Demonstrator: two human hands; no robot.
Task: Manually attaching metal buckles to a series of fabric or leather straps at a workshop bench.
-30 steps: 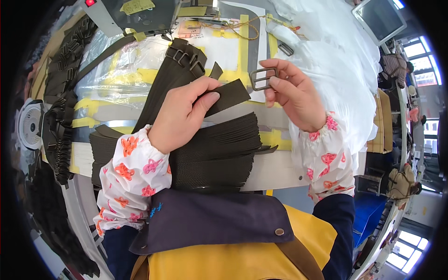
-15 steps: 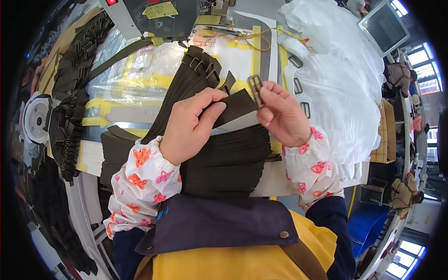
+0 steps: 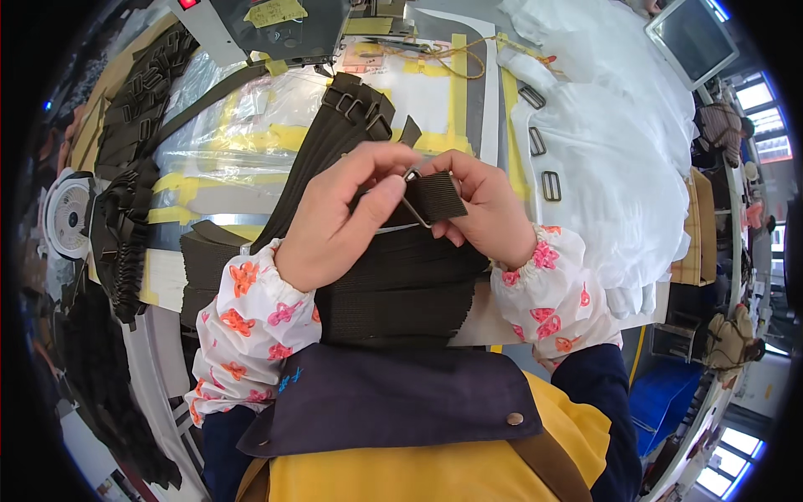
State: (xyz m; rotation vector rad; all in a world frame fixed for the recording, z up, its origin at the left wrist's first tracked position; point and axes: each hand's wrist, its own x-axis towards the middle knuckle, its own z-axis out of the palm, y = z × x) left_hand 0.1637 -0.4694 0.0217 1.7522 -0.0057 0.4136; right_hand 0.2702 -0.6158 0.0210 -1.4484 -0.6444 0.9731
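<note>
In front of me, a dark olive webbing strap (image 3: 441, 197) has its short end poking through a bronze metal slide buckle (image 3: 415, 212). My left hand (image 3: 335, 219) is closed on the strap, thumb and fingers at the buckle's left side. My right hand (image 3: 495, 201) is curled around the strap end from the right, and its thumb is mostly hidden behind the webbing. Below both hands lies a stack of cut webbing straps (image 3: 393, 293). Just beyond my left hand, a bundle of straps fitted with buckles (image 3: 360, 109) slopes away.
Loose slide buckles (image 3: 550, 186) lie on white fabric (image 3: 611, 159) at right. A sewing machine (image 3: 293, 38) stands at the far side, with scissors (image 3: 401, 45) beside it. More buckled straps (image 3: 142, 100) and a fan (image 3: 69, 216) are at left. A person (image 3: 721, 134) is at far right.
My right hand has brought the buckle left and down to the strap. The strap end, bare before, now passes through it. My left hand has shifted slightly.
</note>
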